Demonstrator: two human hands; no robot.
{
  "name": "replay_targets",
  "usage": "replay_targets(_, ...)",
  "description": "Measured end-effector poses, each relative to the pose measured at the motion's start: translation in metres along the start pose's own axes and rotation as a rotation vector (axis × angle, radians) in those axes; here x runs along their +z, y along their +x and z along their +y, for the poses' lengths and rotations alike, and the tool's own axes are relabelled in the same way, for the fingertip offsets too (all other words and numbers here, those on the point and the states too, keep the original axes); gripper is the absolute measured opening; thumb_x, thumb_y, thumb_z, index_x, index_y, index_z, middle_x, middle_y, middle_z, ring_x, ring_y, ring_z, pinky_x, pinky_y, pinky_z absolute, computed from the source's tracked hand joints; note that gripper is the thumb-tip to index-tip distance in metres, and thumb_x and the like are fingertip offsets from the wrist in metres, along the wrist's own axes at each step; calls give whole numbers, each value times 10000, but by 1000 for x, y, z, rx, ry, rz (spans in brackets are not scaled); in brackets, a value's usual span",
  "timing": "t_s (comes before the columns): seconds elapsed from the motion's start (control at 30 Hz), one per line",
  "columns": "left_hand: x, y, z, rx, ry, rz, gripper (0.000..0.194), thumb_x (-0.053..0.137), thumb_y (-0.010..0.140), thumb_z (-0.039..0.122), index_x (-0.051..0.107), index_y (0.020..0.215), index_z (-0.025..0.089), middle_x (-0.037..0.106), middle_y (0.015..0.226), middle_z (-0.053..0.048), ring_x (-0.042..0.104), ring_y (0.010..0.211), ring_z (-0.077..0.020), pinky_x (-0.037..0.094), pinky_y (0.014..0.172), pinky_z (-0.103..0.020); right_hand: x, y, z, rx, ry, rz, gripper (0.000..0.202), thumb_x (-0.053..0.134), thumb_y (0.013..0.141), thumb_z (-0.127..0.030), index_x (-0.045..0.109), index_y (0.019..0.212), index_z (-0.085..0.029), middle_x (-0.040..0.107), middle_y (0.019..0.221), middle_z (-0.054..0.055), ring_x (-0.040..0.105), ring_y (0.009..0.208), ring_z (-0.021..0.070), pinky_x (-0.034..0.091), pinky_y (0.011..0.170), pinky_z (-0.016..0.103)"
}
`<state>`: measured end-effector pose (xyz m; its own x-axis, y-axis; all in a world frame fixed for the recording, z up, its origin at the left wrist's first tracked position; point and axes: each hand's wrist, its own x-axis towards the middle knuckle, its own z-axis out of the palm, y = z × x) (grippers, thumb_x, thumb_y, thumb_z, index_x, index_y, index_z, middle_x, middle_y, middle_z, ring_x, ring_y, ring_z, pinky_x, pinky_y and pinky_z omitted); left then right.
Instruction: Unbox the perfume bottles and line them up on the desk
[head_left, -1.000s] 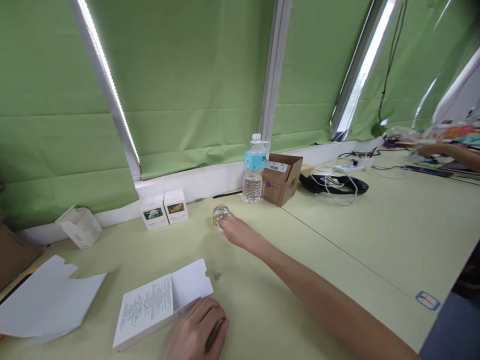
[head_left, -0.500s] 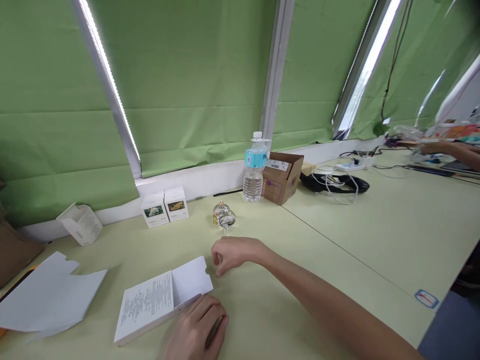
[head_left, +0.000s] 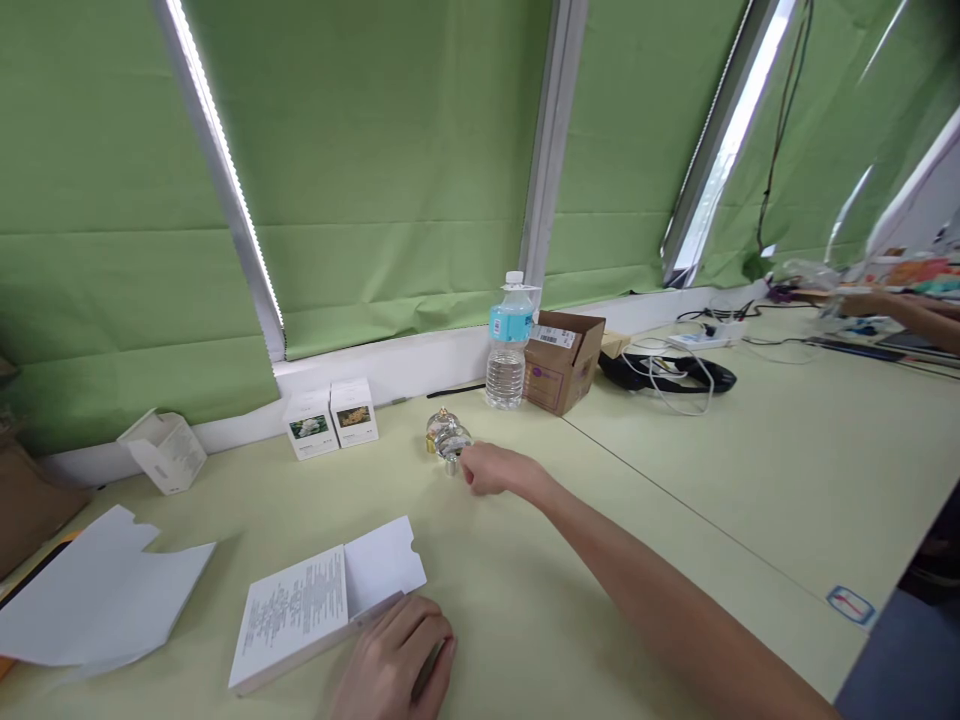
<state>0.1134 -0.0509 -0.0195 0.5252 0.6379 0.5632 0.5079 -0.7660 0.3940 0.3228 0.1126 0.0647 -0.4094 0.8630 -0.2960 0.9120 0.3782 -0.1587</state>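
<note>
My right hand (head_left: 491, 470) is closed, its curled fingers right beside two small glass bottles. The nearer clear bottle (head_left: 454, 440) has a silvery cap; the one behind it (head_left: 441, 421) has gold-coloured parts. My fingertips are partly hidden, so whether they grip the nearer bottle does not show. Low in the view, my left hand (head_left: 397, 655) rests loosely bent on the table, thumb apart from the fingers. It lies against the near edge of a flat white box (head_left: 292, 610) with printed text, whose white inner tray (head_left: 382, 568) sticks out to the right.
Two small white boxes (head_left: 332, 418) with flower pictures and an opened white carton (head_left: 165, 455) stand along the wall. A water bottle (head_left: 506, 365) stands by a cardboard box (head_left: 559, 370). White sheets (head_left: 105, 590) lie left. Another person's arm (head_left: 900, 310) shows far right.
My right hand has moved away from the white box, forward and slightly right, to the glass bottles, and its fingers have curled in. My left hand stays in place.
</note>
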Motion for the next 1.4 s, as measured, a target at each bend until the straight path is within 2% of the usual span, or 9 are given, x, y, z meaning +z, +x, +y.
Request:
replay_targets(0.1, 1, 0, -1, 5, 8, 9, 133, 452, 903, 161, 560, 868, 230, 627, 795, -19, 603, 693, -142, 514, 612, -242, -1, 6, 15, 55, 4, 84, 213, 575, 910, -324, 605, 1027, -148, 614, 1040, 53, 598, 860, 170, 505, 744, 344)
replay_targets(0.2, 2, 0, 0, -5, 12, 13, 146, 441, 909, 170, 565, 866, 232, 629, 790, -19, 606, 691, -143, 515, 616, -243, 2, 10, 21, 59, 23, 150, 226, 583, 900, -314, 594, 1057, -150, 604, 1069, 57, 592, 889, 180, 495, 764, 351)
replay_targets(0.67, -14, 6, 12, -35, 67, -15, 160, 447, 905, 146, 572, 842, 222, 625, 778, -13, 610, 694, -143, 517, 631, -252, -3, 6, 19, 5, 153, 163, 98, 583, 769, -153, 623, 680, -151, 647, 814, 65, 588, 741, 179, 343, 574, 244)
replay_targets(0.77, -24, 10, 16, -7, 134, 51, 157, 451, 906, 134, 576, 858, 216, 631, 790, -23, 609, 698, -149, 501, 641, -266, -6, 0, 9, -68, 243, 89, 195, 547, 830, -256, 612, 682, -148, 658, 788, 74, 594, 709, 175, 360, 559, 242)
replay_targets(0.93, -55, 22, 13, -76, 281, 171, 103, 509, 901, 189, 595, 941, 228, 652, 854, -38, 631, 764, -175, 488, 691, -291, -1, -8, -22, -271, 450, -226, 410, 499, 876, -514, 639, 761, -146, 694, 752, 48, 622, 631, 126, 452, 564, 211)
replay_targets(1.0, -70, 26, 5, -204, 339, 132, 165, 524, 905, 299, 587, 1045, 237, 657, 998, -61, 639, 901, -216, 505, 764, -331, 6, -9, -35, -339, 531, -332, 454, 532, 841, -575, 647, 747, -146, 698, 733, 40, 620, 624, 118, 467, 576, 206)
replay_targets(1.13, -96, 22, -18, -561, 361, -74, 572, 542, 837, 545, 462, 1315, 240, 513, 1362, -103, 505, 1232, -309, 503, 896, -442, 22, -7, -55, -405, 721, -407, 410, 643, 762, -554, 650, 711, -146, 678, 665, 9, 580, 581, 107, 445, 552, 202)
replay_targets(1.23, -111, 11, -29, -697, 309, -271, 820, 621, 748, 559, 338, 1437, 215, 399, 1477, -122, 372, 1351, -345, 431, 1001, -505, 29, -4, -61, -393, 801, -317, 284, 714, 715, -416, 649, 697, -141, 654, 630, -18, 541, 561, 94, 406, 528, 188)
replay_targets(1.4, -123, 5, -25, -775, 258, -391, 800, 615, 750, 420, 319, 1459, 198, 468, 1432, -125, 441, 1307, -334, 411, 1012, -491, 19, 1, -52, -356, 999, -140, 172, 662, 717, -287, 602, 650, -140, 582, 549, -34, 466, 480, 71, 340, 460, 185)
